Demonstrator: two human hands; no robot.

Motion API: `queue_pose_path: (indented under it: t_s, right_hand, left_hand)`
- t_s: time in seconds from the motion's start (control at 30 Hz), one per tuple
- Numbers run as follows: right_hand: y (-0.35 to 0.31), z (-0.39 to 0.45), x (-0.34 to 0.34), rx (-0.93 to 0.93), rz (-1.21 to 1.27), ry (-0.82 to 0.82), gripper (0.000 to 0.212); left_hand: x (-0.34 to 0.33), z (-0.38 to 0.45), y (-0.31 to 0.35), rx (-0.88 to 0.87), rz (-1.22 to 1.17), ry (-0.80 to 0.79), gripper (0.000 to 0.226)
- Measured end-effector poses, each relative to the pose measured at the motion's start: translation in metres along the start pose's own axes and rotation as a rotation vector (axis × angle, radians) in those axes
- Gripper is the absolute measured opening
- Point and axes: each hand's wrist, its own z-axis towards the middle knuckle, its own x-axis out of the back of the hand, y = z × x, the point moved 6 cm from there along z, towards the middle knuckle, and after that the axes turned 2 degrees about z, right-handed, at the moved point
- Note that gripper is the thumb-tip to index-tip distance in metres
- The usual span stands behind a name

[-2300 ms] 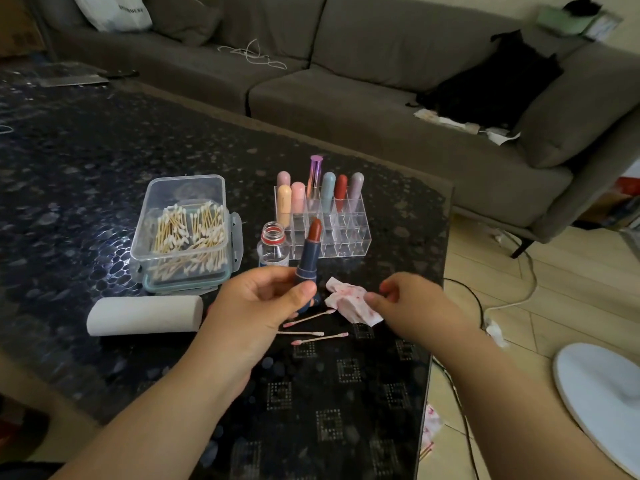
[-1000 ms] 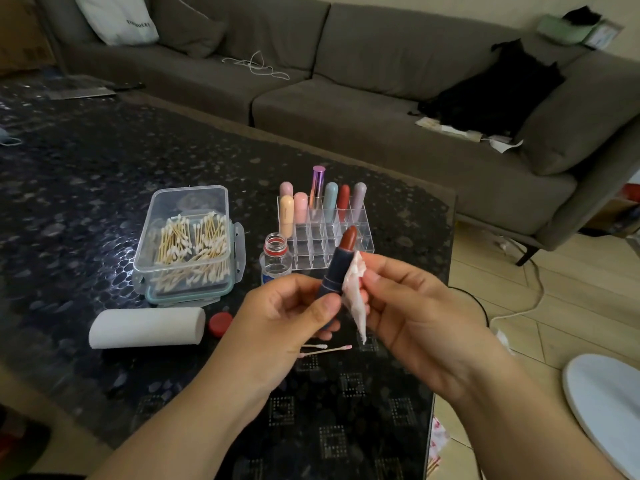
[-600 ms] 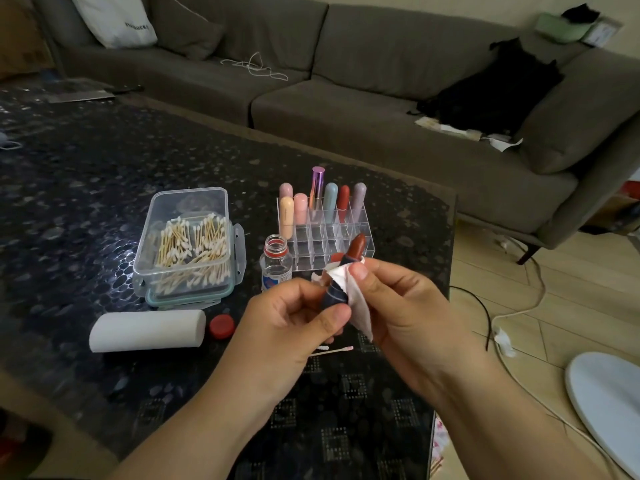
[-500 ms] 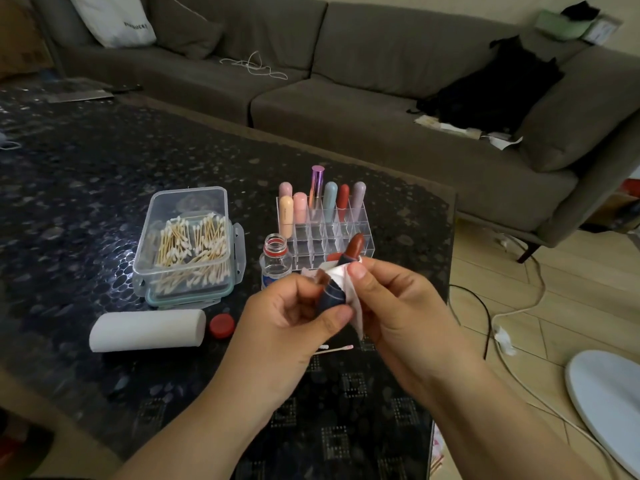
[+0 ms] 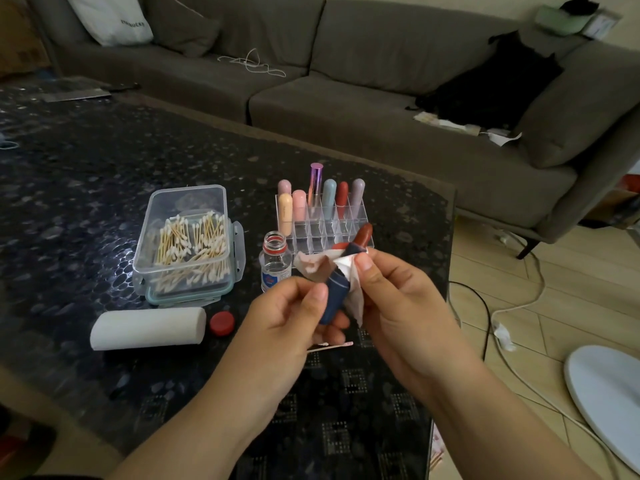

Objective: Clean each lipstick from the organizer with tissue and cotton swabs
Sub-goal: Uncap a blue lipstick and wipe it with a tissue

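Though blurred, "STARBUCKS"-like print on white bag (image 5: 114,20)

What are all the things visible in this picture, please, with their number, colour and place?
Open lipstick with dark blue tube: one, brick-red stick, held above table.
Crumpled tissue: one, white with pink stains, around the tube.
Clear acrylic organizer: one, table centre.
Capped lipsticks: seven, pastel, red and purple, in organizer's back compartments.
Clear plastic box of cotton swabs: one, left of organizer.
Small glass bottle: one, clear, uncapped, beside box.
Red cap: one, on table.
Tissue roll: one, white, lying before box.
Used cotton swab: at least one, under hands.
Grey sofa: one, behind.
Left hand: grips tube.
Right hand: pinches tissue.
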Motion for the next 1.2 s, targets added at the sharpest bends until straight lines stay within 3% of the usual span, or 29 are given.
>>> queue_pose_path:
  t_s: [0.13,0.27,0.4,0.53,0.7,0.87,1.03,1.2]
  right_hand:
    - [-0.001,-0.002,-0.001,0.038,-0.004,-0.002,0.032]
    - [-0.004,-0.003,-0.002,0.039,-0.024,0.004,0.034]
    - [-0.006,-0.004,0.000,0.027,-0.029,0.024,0.035]
    - [-0.006,-0.003,-0.002,0.030,-0.010,0.016,0.035]
    - [-0.006,-0.001,0.001,0.059,0.039,0.022,0.030]
    - [-0.009,-0.002,-0.003,0.058,0.062,-0.006,0.031]
    - [-0.011,-0.002,-0.002,0.050,0.035,0.003,0.034]
    - [-0.010,-0.002,-0.001,0.075,0.047,0.001,0.033]
  left_hand:
    - [0.003,0.001,0.009,-0.081,0.032,0.057,0.006]
    - [0.002,0.001,0.006,-0.045,0.000,0.083,0.026]
    - [-0.008,-0.003,-0.002,0.131,-0.161,-0.065,0.041]
    - [-0.005,-0.001,-0.001,0.129,-0.226,-0.039,0.029]
    - [0.001,0.003,0.005,0.004,-0.130,0.016,0.011]
    - [0.002,0.001,0.009,-0.082,-0.050,0.064,0.021]
    - [-0.006,-0.003,0.000,0.103,-0.167,-0.055,0.038]
    - [0.001,0.000,0.003,0.047,-0.120,0.028,0.027]
